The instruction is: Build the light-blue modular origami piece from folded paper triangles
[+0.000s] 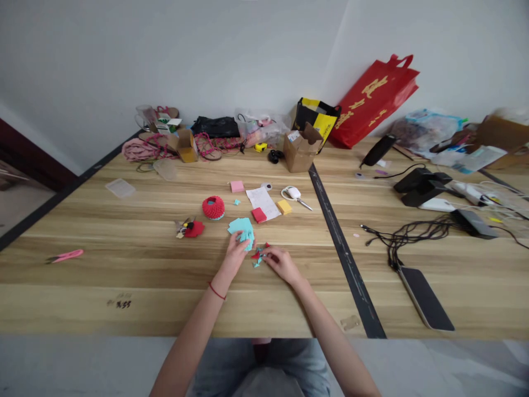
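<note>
My left hand (pixel 236 251) is closed round a cluster of folded turquoise paper pieces (pixel 247 236), beside flat turquoise sheets (pixel 238 224) on the table. To its right, the fingertips of my right hand (pixel 281 260) are pressed together at a small pile of red and turquoise folded pieces (pixel 257 257); whatever they pinch is too small to make out. A round red folded-paper piece (pixel 214 208) with a turquoise base stands farther back on the left. Behind the hands lie a red paper pad (pixel 259 215), a yellow pad (pixel 284 207), a pink pad (pixel 237 186) and a white sheet (pixel 266 203).
White-handled scissors (pixel 296 196) lie behind at the right, pink scissors (pixel 66 256) far left. A red item with keys (pixel 190 228) sits left of the hands. A cardboard box (pixel 301 149) and bags line the wall; cables (pixel 409 234) and a power bank (pixel 427 298) lie right.
</note>
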Available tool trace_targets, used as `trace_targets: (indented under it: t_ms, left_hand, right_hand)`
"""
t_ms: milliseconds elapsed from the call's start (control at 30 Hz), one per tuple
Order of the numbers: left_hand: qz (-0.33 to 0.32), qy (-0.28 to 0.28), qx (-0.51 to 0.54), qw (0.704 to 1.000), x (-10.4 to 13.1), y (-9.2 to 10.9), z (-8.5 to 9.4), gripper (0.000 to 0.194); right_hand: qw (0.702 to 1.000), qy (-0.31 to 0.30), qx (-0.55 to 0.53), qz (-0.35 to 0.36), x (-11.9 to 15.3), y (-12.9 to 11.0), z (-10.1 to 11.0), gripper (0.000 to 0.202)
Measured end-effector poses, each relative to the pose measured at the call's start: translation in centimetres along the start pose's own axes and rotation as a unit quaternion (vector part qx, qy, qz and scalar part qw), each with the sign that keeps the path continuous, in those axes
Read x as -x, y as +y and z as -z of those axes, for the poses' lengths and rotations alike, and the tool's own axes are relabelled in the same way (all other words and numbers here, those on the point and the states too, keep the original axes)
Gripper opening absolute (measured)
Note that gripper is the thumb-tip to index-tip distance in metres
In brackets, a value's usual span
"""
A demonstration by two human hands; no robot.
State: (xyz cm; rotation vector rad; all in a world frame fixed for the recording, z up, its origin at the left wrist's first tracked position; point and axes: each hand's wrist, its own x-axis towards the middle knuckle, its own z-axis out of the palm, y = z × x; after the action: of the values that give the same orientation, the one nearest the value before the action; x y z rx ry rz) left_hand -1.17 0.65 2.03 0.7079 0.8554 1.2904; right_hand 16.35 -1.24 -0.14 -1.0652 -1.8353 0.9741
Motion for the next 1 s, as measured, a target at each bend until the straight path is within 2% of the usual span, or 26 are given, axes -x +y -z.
trace_targets:
  t_ms: [100, 233, 400, 500, 633, 733, 867, 1000]
  left_hand:
    - [0.038, -0.031, 0.014, 0.999, 0.0, 0.2, 0.0, 0.031]
    - [0.027, -0.048, -0.024, 0.998, 0.1, 0.2, 0.1, 0.031]
    - [-0.003, -0.021, -0.104, 0.994, 0.3, -0.1, 0.1, 0.029]
    - [-0.001, -0.006, -0.157, 0.988, 0.4, -0.3, 0.1, 0.033]
    - [-0.019, -0.033, -0.204, 0.978, 0.6, -0.6, -0.1, 0.038]
    - [-0.047, -0.071, -0.248, 0.965, 0.9, -0.9, -0.4, 0.037]
    - [-0.107, -0.058, -0.281, 0.952, 1.3, -1.3, -1.0, 0.030]
    - [-0.125, -0.048, -0.294, 0.946, 1.4, -1.7, -1.1, 0.030]
  right_hand:
    - [0.997, 0.049, -0.048, -0.025, 0.0, 0.3, -0.1, 0.019]
    - [0.984, 0.110, -0.124, -0.057, -0.2, 0.9, -0.1, 0.016]
    - [0.955, 0.155, -0.230, -0.108, -0.6, 1.1, 0.3, 0.022]
    - [0.925, 0.162, -0.310, -0.151, -0.6, 0.9, 0.3, 0.025]
    - [0.888, 0.173, -0.381, -0.191, -0.6, 0.8, 0.3, 0.027]
    - [0.877, 0.184, -0.397, -0.199, -0.6, 0.9, 0.3, 0.029]
    - [0.861, 0.160, -0.428, -0.225, -0.7, 0.6, 0.3, 0.028]
    - [0.850, 0.138, -0.458, -0.221, -0.7, 0.3, 0.3, 0.029]
